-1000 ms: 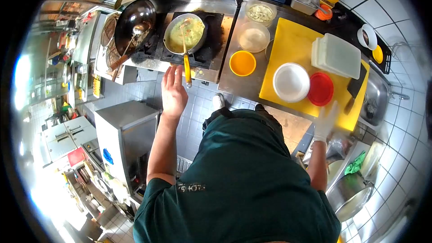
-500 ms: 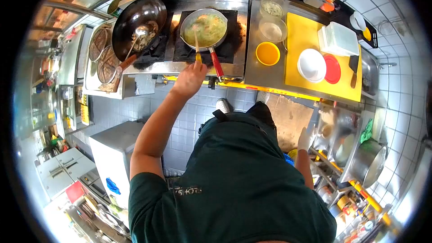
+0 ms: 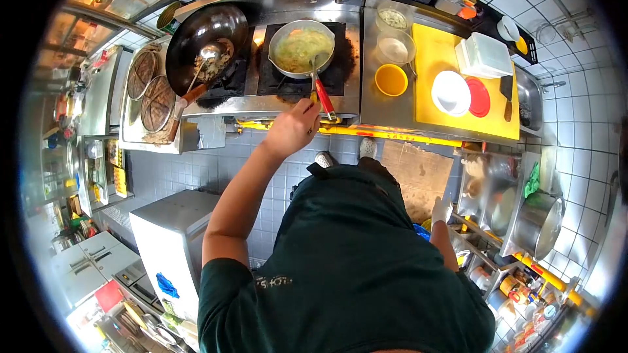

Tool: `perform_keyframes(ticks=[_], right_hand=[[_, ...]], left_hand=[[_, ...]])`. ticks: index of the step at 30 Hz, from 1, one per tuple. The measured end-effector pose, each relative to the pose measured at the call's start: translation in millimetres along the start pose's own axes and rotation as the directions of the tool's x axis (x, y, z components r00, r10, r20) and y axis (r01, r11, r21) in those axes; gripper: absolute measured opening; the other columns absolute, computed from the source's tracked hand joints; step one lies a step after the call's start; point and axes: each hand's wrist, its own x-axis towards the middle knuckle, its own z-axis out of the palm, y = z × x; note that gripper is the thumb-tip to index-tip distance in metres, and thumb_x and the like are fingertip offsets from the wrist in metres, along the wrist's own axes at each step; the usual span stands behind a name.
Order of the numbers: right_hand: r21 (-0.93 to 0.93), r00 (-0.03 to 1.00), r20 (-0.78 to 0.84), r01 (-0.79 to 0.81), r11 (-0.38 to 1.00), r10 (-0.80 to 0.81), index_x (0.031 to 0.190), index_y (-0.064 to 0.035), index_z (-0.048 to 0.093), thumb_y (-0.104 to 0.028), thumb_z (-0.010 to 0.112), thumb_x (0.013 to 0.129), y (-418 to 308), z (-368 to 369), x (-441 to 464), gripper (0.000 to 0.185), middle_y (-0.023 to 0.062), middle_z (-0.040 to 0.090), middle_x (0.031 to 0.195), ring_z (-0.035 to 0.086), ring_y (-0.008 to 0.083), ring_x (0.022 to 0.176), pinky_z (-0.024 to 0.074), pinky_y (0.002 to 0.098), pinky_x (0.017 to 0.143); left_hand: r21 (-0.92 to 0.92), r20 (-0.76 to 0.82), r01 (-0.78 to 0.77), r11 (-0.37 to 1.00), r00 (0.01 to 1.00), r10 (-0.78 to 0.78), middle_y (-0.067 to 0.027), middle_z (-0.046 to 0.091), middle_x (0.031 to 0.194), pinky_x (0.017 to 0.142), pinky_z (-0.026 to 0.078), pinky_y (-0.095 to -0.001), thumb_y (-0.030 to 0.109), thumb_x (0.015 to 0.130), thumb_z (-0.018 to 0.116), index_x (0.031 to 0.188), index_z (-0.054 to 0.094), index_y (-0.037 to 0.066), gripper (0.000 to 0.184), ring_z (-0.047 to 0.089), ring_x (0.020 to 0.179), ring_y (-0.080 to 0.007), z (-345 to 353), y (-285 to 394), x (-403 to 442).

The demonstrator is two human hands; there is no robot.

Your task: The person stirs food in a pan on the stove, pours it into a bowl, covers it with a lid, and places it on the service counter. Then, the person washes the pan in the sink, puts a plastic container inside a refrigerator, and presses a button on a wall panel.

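Note:
My left hand [image 3: 292,129] is closed round the yellow handle of a spoon or ladle [image 3: 314,85], whose head rests in the food at the right side of a pan [image 3: 301,48]. The pan holds a greenish-yellow mixture and stands on the right burner, its red handle [image 3: 324,100] pointing toward me beside my hand. My right hand [image 3: 441,210], in a pale glove, hangs low at my right side, away from the counter. Its fingers are small and blurred, so their pose is unclear.
A dark wok [image 3: 206,46] with a ladle sits on the left burner. On the yellow board [image 3: 428,59] are a white bowl [image 3: 451,93], a red lid [image 3: 478,97], a lidded container [image 3: 487,56] and a knife [image 3: 507,99]. An orange bowl [image 3: 391,80] stands left of it.
My left hand went from open to gripping the yellow handle, and the utensil moved to the pan's right side. My right hand dropped away from the board. The view has shifted.

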Motion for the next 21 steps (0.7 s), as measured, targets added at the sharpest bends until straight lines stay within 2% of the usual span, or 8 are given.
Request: perform_keyframes(ticks=[1,3,6,7,11,14,18,21], right_hand=[[0.070,0.998,0.060,-0.028,0.997,0.024,0.149,0.0046,0.047,-0.035,0.064,0.092,-12.3,-5.8,5.7,0.072,0.0310,0.049,0.149,0.047,0.0434,0.139,0.0359,0.0447,0.119],[0.015,0.998,0.061,0.010,1.000,-0.011,0.150,0.0034,0.046,-0.037,0.063,0.093,-31.8,-15.1,11.2,0.072,0.0306,0.049,0.150,0.047,0.0429,0.139,0.0360,0.0451,0.119],[-0.029,0.995,0.090,0.051,0.998,-0.048,0.152,0.0020,0.044,-0.040,0.061,0.093,-49.3,-25.8,15.7,0.075,0.0307,0.047,0.152,0.046,0.0431,0.140,0.0358,0.0456,0.119],[-0.037,0.994,0.100,0.046,0.998,-0.042,0.152,0.0021,0.044,-0.040,0.061,0.093,-53.3,-29.1,15.3,0.075,0.0307,0.047,0.152,0.045,0.0433,0.140,0.0357,0.0455,0.119],[-0.028,0.992,0.126,0.037,0.999,-0.033,0.150,0.0031,0.046,-0.042,0.059,0.093,-46.7,-29.3,18.7,0.074,0.0306,0.048,0.151,0.045,0.0438,0.140,0.0353,0.0455,0.119],[-0.048,0.991,0.131,0.035,0.998,-0.028,0.147,0.0043,0.049,-0.040,0.060,0.093,-28.7,-28.8,18.9,0.071,0.0312,0.050,0.149,0.047,0.0442,0.139,0.0362,0.0451,0.119],[-0.040,0.990,0.142,0.020,0.999,-0.015,0.144,0.0060,0.052,-0.038,0.062,0.091,6.5,-17.2,29.3,0.069,0.0322,0.052,0.146,0.049,0.0447,0.138,0.0379,0.0452,0.117],[-0.098,0.970,0.221,-0.077,0.992,0.097,0.143,0.0072,0.052,-0.037,0.063,0.091,27.9,-8.8,42.2,0.070,0.0322,0.054,0.145,0.050,0.0449,0.136,0.0392,0.0453,0.116]], left_hand=[[0.001,-0.009,-0.019,1.000,1.000,0.019,-0.0167,0.065,0.112,0.076,0.059,-0.0419,0.008,0.088,0.073,0.119,0.065,0.000,0.033,0.069,0.093,-0.0350,9.5,-6.6,3.8],[0.015,-0.001,-0.042,0.999,0.999,0.042,-0.0178,0.064,0.113,0.080,0.059,-0.0423,0.008,0.085,0.075,0.120,0.064,-0.001,0.038,0.068,0.094,-0.0360,25.3,-19.4,11.4],[0.107,-0.036,-0.135,0.985,0.990,0.139,-0.0188,0.061,0.111,0.085,0.057,-0.0422,0.010,0.085,0.069,0.112,0.064,0.000,0.030,0.068,0.096,-0.0351,46.4,-45.5,19.2],[0.169,0.043,-0.119,0.978,0.993,0.113,-0.0203,0.060,0.120,0.093,0.056,-0.0413,0.011,0.085,0.067,0.117,0.063,0.000,0.034,0.066,0.107,-0.0347,51.7,-54.8,19.3],[0.314,0.139,-0.127,0.941,0.987,0.087,-0.0191,0.059,0.130,0.103,0.052,-0.0413,0.012,0.088,0.064,0.120,0.063,0.000,0.035,0.062,0.122,-0.0343,43.1,-82.7,20.5],[0.386,0.199,-0.147,0.911,0.977,0.074,-0.0213,0.057,0.135,0.103,0.054,-0.0422,0.006,0.087,0.063,0.125,0.064,-0.001,0.039,0.061,0.124,-0.0359,30.2,-96.6,15.4],[0.377,0.201,-0.149,0.914,0.977,0.077,-0.0194,0.059,0.127,0.098,0.055,-0.0420,0.005,0.087,0.063,0.113,0.064,-0.001,0.027,0.062,0.120,-0.0351,9.7,-85.6,11.3],[0.359,0.232,-0.059,0.932,0.972,-0.028,-0.0176,0.063,0.107,0.087,0.058,-0.0410,0.005,0.088,0.062,0.099,0.062,-0.001,0.013,0.068,0.101,-0.0331,-1.6,-57.8,10.3]])
